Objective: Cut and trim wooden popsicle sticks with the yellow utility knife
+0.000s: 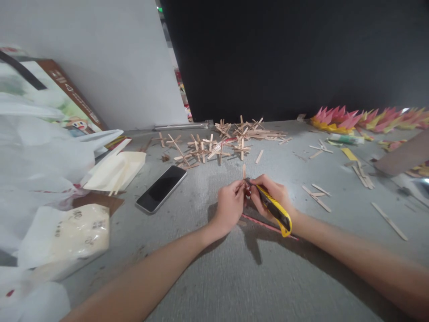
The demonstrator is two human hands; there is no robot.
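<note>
My right hand [271, 193] is closed around a yellow and black utility knife [275, 209], its tip end pointing toward my left fingers. In a pinch, my left hand [230, 202] holds a wooden craft stick [244, 171], which pokes up beyond the fingertips. Both hands meet over the grey tabletop, and the fingers hide the stick's lower part and the blade. Under the right hand lies a thin pink-red strip [259, 222]. Beyond the hands spreads a pile of craft sticks [219, 147], many joined into crosses and star shapes.
Left of my hands lies a black-screened phone [162, 188]. Farther left are a cream tray [122, 167], a wrapped packet [82, 228] and white plastic bags [43, 147]. Loose sticks [317, 198] are scattered at right. Pink and yellow paper flowers [337, 120] stand near the black panel [301, 58].
</note>
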